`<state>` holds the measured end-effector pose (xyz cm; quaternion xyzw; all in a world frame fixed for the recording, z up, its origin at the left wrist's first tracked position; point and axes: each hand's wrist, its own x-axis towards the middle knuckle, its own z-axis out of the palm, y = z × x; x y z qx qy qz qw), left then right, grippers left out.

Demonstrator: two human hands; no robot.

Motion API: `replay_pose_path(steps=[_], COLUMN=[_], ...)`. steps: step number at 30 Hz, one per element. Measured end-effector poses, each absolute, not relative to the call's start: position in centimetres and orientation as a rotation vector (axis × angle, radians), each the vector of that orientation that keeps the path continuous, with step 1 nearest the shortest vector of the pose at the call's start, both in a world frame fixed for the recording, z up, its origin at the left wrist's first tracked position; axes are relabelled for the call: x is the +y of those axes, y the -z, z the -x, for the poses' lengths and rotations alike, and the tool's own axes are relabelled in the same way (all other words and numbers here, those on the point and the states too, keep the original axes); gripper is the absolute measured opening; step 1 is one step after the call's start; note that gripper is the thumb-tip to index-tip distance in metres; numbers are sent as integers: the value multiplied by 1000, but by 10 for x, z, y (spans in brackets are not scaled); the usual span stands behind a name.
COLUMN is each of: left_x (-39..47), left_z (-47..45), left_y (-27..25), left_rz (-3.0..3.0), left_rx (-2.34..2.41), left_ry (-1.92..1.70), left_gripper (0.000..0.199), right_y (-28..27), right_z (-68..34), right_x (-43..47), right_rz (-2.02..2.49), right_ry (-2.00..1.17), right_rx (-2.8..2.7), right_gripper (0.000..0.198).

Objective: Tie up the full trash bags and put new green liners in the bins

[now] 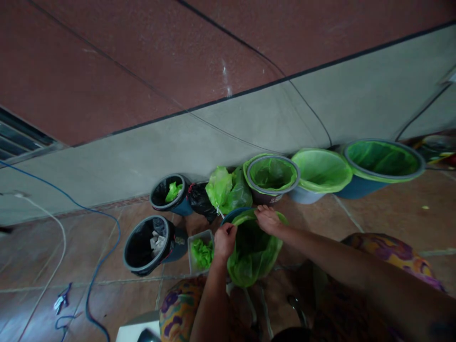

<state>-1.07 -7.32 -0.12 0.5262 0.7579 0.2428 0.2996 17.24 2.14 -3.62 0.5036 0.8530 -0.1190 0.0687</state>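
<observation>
A blue bin (pixel 233 214) stands between my knees, mostly covered by a green plastic bag (pixel 251 270) that hangs over its rim. At the bag's left edge, my left hand (pixel 225 240) is closed, pinching the plastic. My right hand (pixel 268 219) grips the far edge of the same bag with bent fingers. Inside, the bag is dark and its bottom cannot be made out. Just left of my left hand sits a clear plastic box (pixel 192 266) with crumpled green bags (pixel 202 252) in it.
Along the wall stand green-lined bins (pixel 273 190), (pixel 317 197), (pixel 366 186). A tied green bag (pixel 231 187) and a black bag (pixel 203 199) lie left of them. Two black-lined bins (pixel 183 206), (pixel 176 244) stand farther left. A blue hose (pixel 116 237) and keys (pixel 62 300) are on the floor.
</observation>
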Motion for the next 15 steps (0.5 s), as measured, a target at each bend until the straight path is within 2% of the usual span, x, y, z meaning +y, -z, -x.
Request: replay_pose_path(steps=[3,7,15], left_x=[-75,-77,-67], left_z=[9,9,12], left_y=[8,15,19], left_rz=[-1424,-1416,-1198], left_rx=[2168,2355,2340], left_ry=[-571,-447,-273], left_gripper=[20,36,37], right_y=[40,47,40], right_z=[-173,-174,-174], right_x=[21,22,28], right_rz=[-1488,-1446,-1498], right_ry=[312,293,527], right_rx=[2589,2629,2616], right_gripper=[31,34,30])
